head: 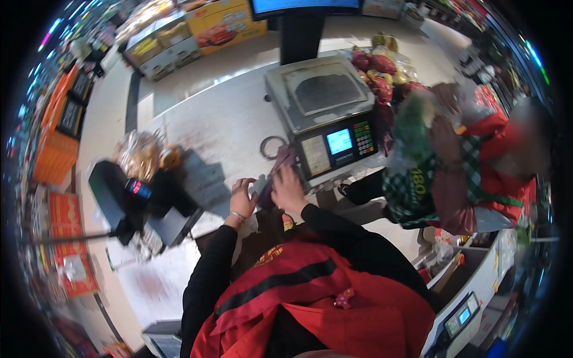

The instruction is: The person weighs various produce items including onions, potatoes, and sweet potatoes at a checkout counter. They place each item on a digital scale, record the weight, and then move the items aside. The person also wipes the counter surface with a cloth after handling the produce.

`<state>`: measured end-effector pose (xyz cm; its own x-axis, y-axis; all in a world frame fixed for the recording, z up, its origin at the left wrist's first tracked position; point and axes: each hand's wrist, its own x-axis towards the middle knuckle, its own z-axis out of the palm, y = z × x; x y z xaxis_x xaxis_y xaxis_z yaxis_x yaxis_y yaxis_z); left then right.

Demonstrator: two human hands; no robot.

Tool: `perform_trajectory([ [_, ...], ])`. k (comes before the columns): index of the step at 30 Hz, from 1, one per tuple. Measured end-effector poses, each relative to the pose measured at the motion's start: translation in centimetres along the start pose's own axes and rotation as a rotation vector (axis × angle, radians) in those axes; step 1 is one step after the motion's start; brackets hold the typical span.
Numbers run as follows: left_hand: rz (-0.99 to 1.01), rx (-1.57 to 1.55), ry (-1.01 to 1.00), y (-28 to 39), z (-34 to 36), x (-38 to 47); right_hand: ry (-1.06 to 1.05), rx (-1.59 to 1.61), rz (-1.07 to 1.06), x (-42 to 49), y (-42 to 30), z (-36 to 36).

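In the head view my left hand (pixel 242 198) is raised at the counter edge, its fingers apart and curved, holding nothing visible. Just right of it, my right hand (pixel 288 188) rests against a dark purple cloth (pixel 285 156) that lies along the counter's edge; whether its fingers grip the cloth is hard to see. A black ring-shaped item (pixel 271 147) lies behind the cloth. To the right stands a weighing scale (pixel 329 89) with a lit display (pixel 339 141) and a keypad.
Dragon fruit (pixel 380 85) lies behind the scale's right side. A co-worker (pixel 488 165) at right handles a bagged green item (pixel 412 121). At left are a bag of yellowish produce (pixel 138 154) and a black device with red digits (pixel 138 189). A monitor (pixel 306 5) stands beyond.
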<state>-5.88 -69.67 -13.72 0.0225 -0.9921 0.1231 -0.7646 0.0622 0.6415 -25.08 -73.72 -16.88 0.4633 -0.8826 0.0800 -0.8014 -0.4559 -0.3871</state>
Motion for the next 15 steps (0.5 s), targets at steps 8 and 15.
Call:
perform_trajectory([
  [8,0.069,0.346,-0.368,-2.3,6.6,12.8,-0.171,0.069,-0.021,1.1,1.8,-0.2],
  [15,-0.003,0.255,-0.229,-3.9,5.2,10.7,-0.123,0.152,0.066,1.5,1.6,1.6],
])
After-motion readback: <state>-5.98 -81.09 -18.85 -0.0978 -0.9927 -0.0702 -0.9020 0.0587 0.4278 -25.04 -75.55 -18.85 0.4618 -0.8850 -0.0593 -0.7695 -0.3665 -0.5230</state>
